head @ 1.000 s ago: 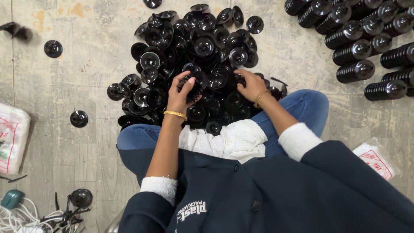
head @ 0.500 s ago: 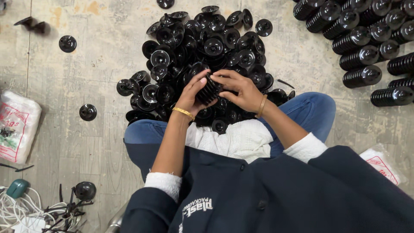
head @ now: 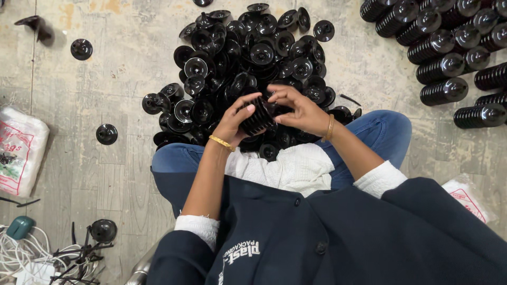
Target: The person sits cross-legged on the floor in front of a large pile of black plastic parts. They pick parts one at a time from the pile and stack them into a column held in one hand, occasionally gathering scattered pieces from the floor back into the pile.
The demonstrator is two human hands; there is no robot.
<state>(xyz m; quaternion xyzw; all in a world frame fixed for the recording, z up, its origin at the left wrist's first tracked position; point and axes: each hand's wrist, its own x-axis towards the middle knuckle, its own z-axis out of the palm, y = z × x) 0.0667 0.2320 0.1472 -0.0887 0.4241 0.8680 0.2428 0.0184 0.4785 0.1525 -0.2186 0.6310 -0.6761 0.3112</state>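
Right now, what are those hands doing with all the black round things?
A person sits on the floor. The left hand holds a short stack of black discs, and the right hand touches its end. A big pile of loose discs lies in front. Finished stacks lie at upper right.

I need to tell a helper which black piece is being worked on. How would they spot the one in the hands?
Find the big pile of loose black discs on the floor in front of the seated person. At its near edge both hands meet; the left hand and right hand hold a short stack. Unlike the single discs around it, it is a ribbed column, lifted off the floor.
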